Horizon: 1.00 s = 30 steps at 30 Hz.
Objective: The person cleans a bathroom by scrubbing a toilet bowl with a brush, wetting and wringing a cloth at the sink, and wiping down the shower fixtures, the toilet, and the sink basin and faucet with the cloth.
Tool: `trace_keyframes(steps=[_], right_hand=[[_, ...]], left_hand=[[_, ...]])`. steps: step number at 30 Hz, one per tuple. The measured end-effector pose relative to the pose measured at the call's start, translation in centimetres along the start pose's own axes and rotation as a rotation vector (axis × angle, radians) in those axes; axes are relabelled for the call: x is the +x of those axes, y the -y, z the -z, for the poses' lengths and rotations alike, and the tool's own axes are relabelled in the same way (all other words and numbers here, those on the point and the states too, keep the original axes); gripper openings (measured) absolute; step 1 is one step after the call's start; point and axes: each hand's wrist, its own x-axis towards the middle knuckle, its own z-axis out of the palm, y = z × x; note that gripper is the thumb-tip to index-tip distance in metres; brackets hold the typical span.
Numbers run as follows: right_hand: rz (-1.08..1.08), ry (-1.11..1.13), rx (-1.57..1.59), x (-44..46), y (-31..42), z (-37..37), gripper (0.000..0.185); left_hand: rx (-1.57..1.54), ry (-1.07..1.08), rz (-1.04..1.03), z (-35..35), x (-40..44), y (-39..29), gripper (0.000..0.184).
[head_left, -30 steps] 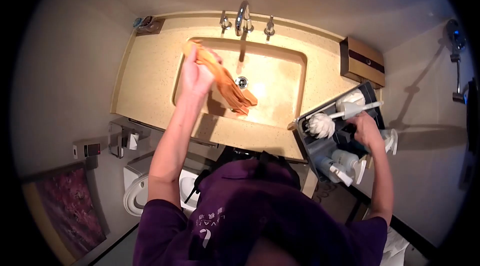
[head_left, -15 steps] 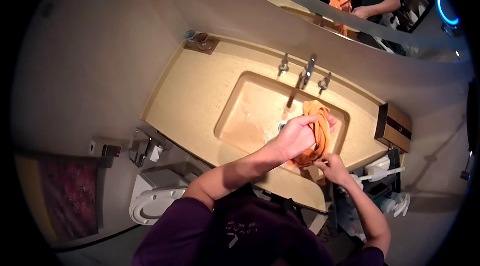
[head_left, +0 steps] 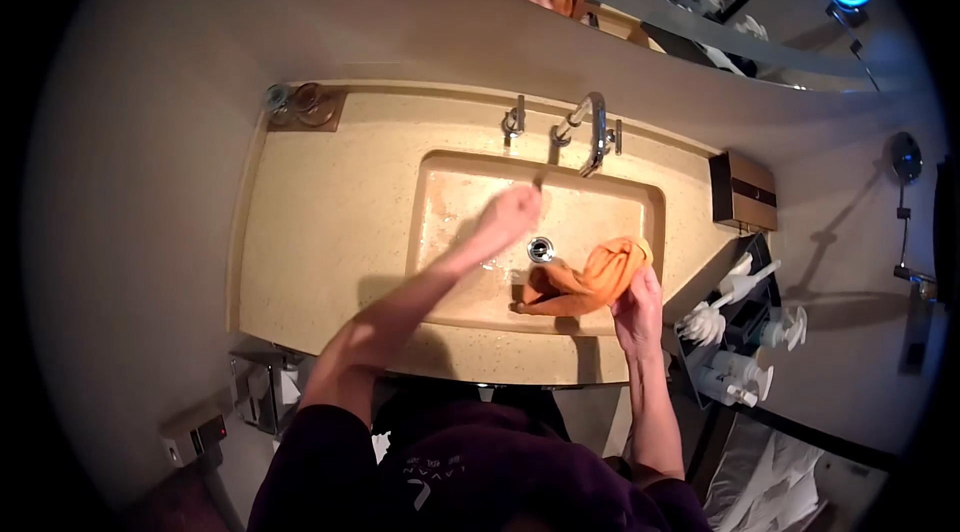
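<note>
An orange cloth [head_left: 590, 282] hangs twisted and bunched over the right part of the beige sink basin [head_left: 470, 312]. My right hand [head_left: 638, 310] grips it at its right end, thumb on top and fingers underneath. Its loose end droops left, close to the drain [head_left: 540, 250]. My left hand [head_left: 512, 216] is apart from the cloth, over the basin left of the drain and below the faucet [head_left: 595, 132]. Motion smears its fingers, so whether they are curled shut is unclear.
Faucet handles [head_left: 514, 120] flank the spout. Glasses [head_left: 312, 104] stand on a small brown tray in the back left corner. To the right are a brown box [head_left: 744, 190] and a dark rack with pump bottles [head_left: 736, 377]. A mirror [head_left: 680, 32] runs behind the counter.
My left hand has let go of the orange cloth and moved left toward the faucet side. My right hand now holds the cloth alone. The view has turned and shifted.
</note>
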Motion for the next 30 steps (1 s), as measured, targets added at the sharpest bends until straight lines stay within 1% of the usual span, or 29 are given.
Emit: trace_keyframes(steps=[1, 2, 3, 4, 6, 7, 8, 10, 12, 14, 16, 17, 19, 20, 21, 22, 23, 25, 26, 27, 28, 29, 30], right_hand=[[0.011, 0.0, 0.001, -0.7, -0.1, 0.2, 0.036], [0.079, -0.129, 0.16, -1.4, 0.7, -1.4, 0.038], [0.145, -0.253, 0.322, -1.8, 1.0, -2.3, 0.04], [0.11, -0.297, 0.532, -2.0, 0.7, -1.0, 0.042], [0.206, -0.184, 0.654, -2.3, 0.2, 0.5, 0.044], [0.205, -0.05, 0.645, -2.3, 0.3, 0.3, 0.045], [0.222, -0.042, 0.657, -2.5, 0.1, 0.3, 0.045], [0.143, -0.216, 0.664, -2.8, -0.5, 0.2, 0.042], [0.136, -0.217, 0.692, -3.0, -0.5, 0.2, 0.041], [0.178, -0.182, 0.618, -3.7, -0.5, -0.5, 0.044], [0.16, -0.165, 0.642, -3.8, -0.8, 0.5, 0.047], [0.178, -0.154, 0.613, -3.6, -1.0, 0.7, 0.048], [0.183, -0.161, 0.563, -4.4, -1.2, 1.4, 0.052], [0.18, -0.168, 0.542, -3.9, -1.4, 1.7, 0.053], [0.183, -0.202, 0.536, -3.5, -0.6, 0.8, 0.05], [0.184, -0.203, 0.49, -3.0, -0.7, 1.4, 0.049], [0.183, -0.2, 0.517, -3.0, -0.5, 1.2, 0.047], [0.178, -0.24, 0.463, -2.1, -0.5, 1.3, 0.045], [0.182, -0.256, 0.43, -1.9, -0.6, 1.7, 0.044], [0.175, -0.265, 0.422, -1.4, -0.4, 1.6, 0.044], [0.201, -0.28, 0.322, -1.1, -0.1, 0.9, 0.043], [0.226, -0.294, 0.223, -0.7, 0.1, 0.3, 0.041], [0.217, -0.299, 0.217, 0.0, -0.3, 0.1, 0.041]], left_hand=[[0.019, -0.094, -0.071, 1.8, 0.1, -1.9, 0.043], [0.074, -0.274, -0.234, 2.8, 2.1, -2.5, 0.054], [0.261, -0.465, -0.333, 3.2, 4.6, -2.6, 0.06], [0.265, -0.474, -0.339, 3.3, 5.8, -3.1, 0.06], [0.405, -0.424, -0.207, 4.0, 8.3, -5.2, 0.06], [0.417, -0.361, -0.142, 4.2, 9.3, -5.8, 0.057], [0.46, -0.403, -0.208, 4.1, 11.5, -4.7, 0.049], [0.548, -0.407, -0.25, 4.3, 11.7, -4.6, 0.042], [0.619, -0.397, -0.289, 4.9, 12.0, -4.7, 0.042], [0.697, -0.39, -0.342, 5.6, 12.1, -3.7, 0.041], [0.726, -0.388, -0.377, 5.6, 12.2, -3.5, 0.042], [0.736, -0.384, -0.378, 5.8, 12.6, -3.6, 0.042], [0.782, -0.364, -0.307, 5.4, 12.2, -3.5, 0.042], [0.771, -0.398, -0.28, 5.5, 12.7, -3.4, 0.044], [0.817, -0.443, -0.355, 5.3, 14.0, -1.9, 0.043], [0.814, -0.404, -0.346, 5.8, 13.6, -3.0, 0.042], [0.823, -0.429, -0.406, 6.3, 12.7, -3.2, 0.04], [0.788, -0.39, -0.389, 6.2, 12.9, -3.0, 0.045], [0.771, -0.393, -0.412, 6.4, 12.6, -2.9, 0.045], [0.659, -0.402, -0.391, 6.3, 12.1, -2.7, 0.045], [0.55, -0.413, -0.369, 6.4, 11.6, -2.2, 0.045], [0.492, -0.442, -0.408, 6.8, 11.0, -1.3, 0.046], [0.487, -0.436, -0.399, 7.2, 10.0, -0.2, 0.046]])
